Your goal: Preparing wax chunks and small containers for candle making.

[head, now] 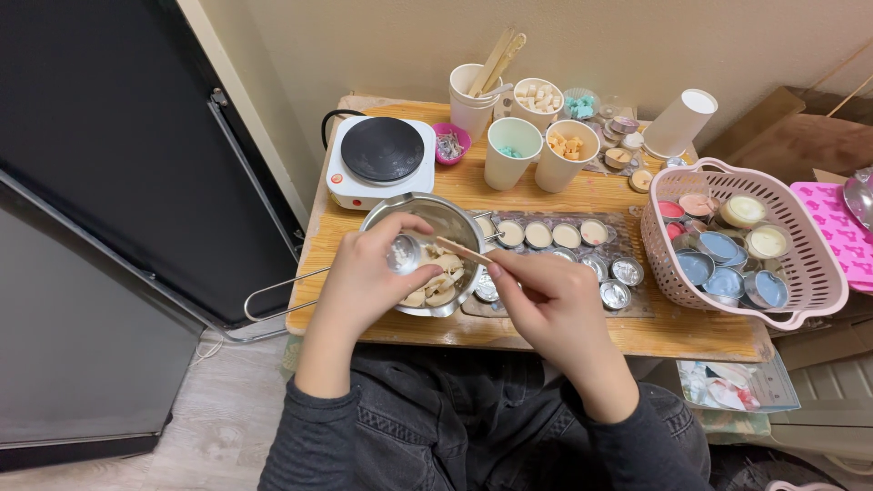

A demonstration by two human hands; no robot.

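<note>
Small foil cup (403, 254) tilted over pot (455, 221), stick (462, 249) inside

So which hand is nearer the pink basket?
Right. The right hand holds a stick left of the basket; the left hand is farther left, over the pot.

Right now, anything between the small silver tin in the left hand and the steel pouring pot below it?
Nothing visible. The left hand holds the small silver tin directly over the steel pouring pot; only the thin wooden stick in the right hand reaches it.

dark grey sleeves, dark denim trousers, bare hands (364, 277)
</note>
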